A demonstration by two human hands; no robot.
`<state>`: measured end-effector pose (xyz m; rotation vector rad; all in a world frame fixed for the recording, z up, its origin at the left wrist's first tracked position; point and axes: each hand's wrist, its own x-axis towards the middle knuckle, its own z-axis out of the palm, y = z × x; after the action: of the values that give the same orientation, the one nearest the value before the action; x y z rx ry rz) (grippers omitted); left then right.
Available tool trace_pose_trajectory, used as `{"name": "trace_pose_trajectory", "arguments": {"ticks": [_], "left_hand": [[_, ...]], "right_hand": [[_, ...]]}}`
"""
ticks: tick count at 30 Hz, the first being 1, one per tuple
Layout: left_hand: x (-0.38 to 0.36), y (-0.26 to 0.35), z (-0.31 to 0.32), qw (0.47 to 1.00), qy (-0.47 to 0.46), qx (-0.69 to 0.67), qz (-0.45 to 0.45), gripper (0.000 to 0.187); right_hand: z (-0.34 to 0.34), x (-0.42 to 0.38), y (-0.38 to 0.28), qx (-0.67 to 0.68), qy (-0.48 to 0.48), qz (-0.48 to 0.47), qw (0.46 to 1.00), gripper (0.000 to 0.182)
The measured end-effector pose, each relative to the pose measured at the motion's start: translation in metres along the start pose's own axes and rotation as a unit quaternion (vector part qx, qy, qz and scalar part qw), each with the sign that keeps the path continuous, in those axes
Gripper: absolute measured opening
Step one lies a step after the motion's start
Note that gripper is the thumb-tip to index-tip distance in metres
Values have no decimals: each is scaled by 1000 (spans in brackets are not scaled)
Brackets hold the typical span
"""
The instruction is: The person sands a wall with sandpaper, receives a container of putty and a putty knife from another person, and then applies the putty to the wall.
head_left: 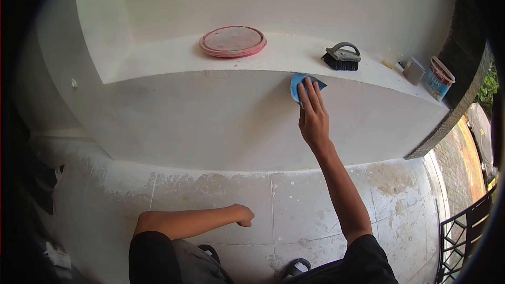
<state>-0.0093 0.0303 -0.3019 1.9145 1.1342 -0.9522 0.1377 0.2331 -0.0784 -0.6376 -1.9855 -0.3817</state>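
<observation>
My right hand (314, 118) reaches up to the low white wall (210, 121) just under its ledge. Its fingers lie over a blue sheet of sandpaper (295, 90), holding it against the wall's face; one corner sticks out to the right of the fingers. My left hand (243, 215) hangs low over the floor, fingers curled in, with nothing visible in it. On the ledge above and right of the sandpaper stands a black scrub brush (342, 59) with a looped handle, bristles down.
A pinkish-red round lid (233, 41) lies on the ledge (158, 58). At the ledge's right end stand a small can (414, 71) and a labelled paint tub (438, 79). Below, the tiled floor (221, 189) is spotted with white. A black metal gate (463, 236) is at lower right.
</observation>
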Motion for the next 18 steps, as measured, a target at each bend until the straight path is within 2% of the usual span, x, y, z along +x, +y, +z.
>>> {"name": "trace_pose_trajectory", "arguments": {"ticks": [3,5,9,11,15,18], "left_hand": [[2,7,-2,999,30,-12,5,45],[-1,13,1,995,86,-24,32,38],[-9,17,-4,997,62,-13,43,38],[-8,13,-2,996,75,-25,49,39],[-34,-18,-15,983,151,-95,46,41],[-79,-47,-29,958,222,-180,-5,43]], "right_hand": [[21,-4,-26,-9,-42,-37,998,48],[34,-8,-34,14,-41,-31,999,49],[37,-11,-32,-5,-30,-25,999,49],[34,-12,-26,-6,-50,-50,997,49],[32,-13,-18,-18,-66,-75,995,52],[29,-12,-14,-18,-66,-78,995,53]]}}
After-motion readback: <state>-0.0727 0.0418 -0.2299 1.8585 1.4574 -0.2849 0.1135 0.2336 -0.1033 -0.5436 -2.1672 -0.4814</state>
